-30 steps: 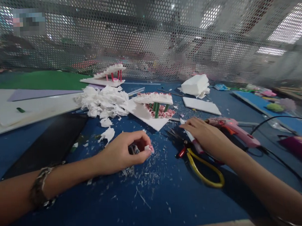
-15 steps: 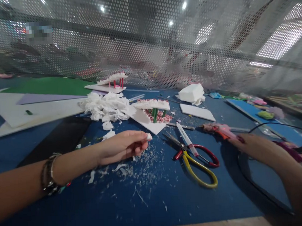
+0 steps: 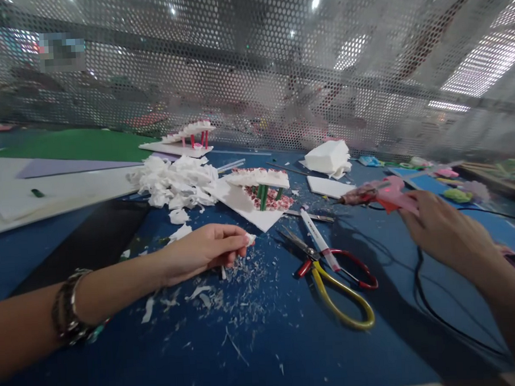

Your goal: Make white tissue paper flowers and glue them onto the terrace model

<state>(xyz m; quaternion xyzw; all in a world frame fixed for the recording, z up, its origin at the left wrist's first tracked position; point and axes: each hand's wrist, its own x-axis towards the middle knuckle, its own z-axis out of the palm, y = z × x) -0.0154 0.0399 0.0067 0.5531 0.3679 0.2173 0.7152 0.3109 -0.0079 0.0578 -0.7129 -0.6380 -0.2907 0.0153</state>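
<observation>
Between the thumb and fingers of my left hand point(image 3: 211, 249) is a small crumpled bit of white paper point(image 3: 250, 239). My right hand point(image 3: 449, 230) is wrapped round the handle of a pink hot glue gun point(image 3: 385, 192), raised over the table with its nozzle pointing left. Just beyond my left hand stands a small model point(image 3: 264, 194) with green posts, a white scalloped roof and a white base covered in part with dark red and white bits. Scissors point(image 3: 329, 281) with one yellow and one red handle lie between my hands, a white marker point(image 3: 319, 236) resting across them.
A heap of torn white paper point(image 3: 175, 182) sits left of the model. Behind it is a second model point(image 3: 195, 140) with red posts. A white tissue stack point(image 3: 327, 158) and a white foam board point(image 3: 328, 186) lie at the back. The glue gun's black cord point(image 3: 442, 321) loops at right.
My right hand has lifted the glue gun off the table and brought it slightly left. My left hand still pinches the white bit, shifted slightly left in view.
</observation>
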